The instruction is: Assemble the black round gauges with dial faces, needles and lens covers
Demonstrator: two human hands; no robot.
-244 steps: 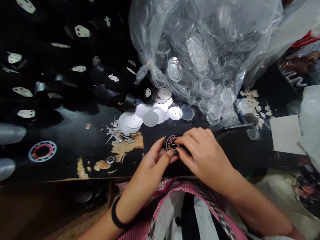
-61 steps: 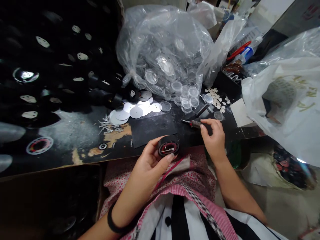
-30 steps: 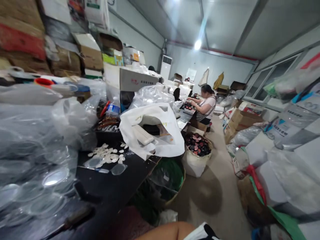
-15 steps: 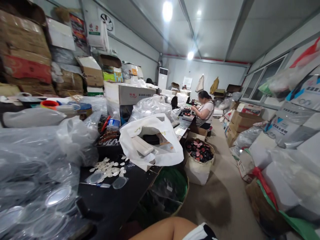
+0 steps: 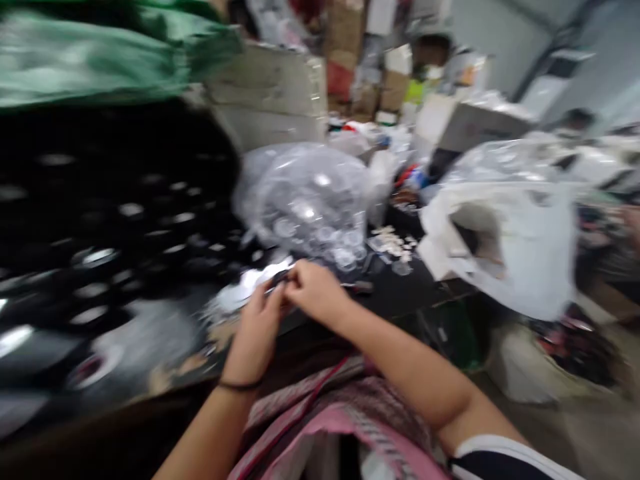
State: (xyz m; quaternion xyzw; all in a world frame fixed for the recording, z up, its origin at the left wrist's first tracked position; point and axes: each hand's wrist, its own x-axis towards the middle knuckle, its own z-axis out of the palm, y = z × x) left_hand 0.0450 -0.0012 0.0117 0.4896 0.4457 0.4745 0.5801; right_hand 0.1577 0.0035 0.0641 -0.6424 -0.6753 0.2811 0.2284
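Note:
My left hand (image 5: 259,323), with a dark band at its wrist, is closed on a small dark piece (image 5: 278,279) over the near edge of the black table. My right hand (image 5: 315,288) meets it there, its fingers pinched on the same piece. Blur hides what kind of piece it is. Just behind my hands lie bright, whitish flat sheets or film (image 5: 245,285). Beyond them sits a clear plastic bag (image 5: 300,183) of round transparent discs.
A heap of black round pieces (image 5: 125,207) fills the left, under green sheeting (image 5: 90,60). Small off-white pieces (image 5: 393,241) lie right of the bag. A white plastic bag (image 5: 543,247) hangs over the table edge. A filled sack (image 5: 520,363) stands on the floor.
The view has swung left and down from the room to the table. Both my hands now show, together on the small dark piece; before, only part of an arm was visible.

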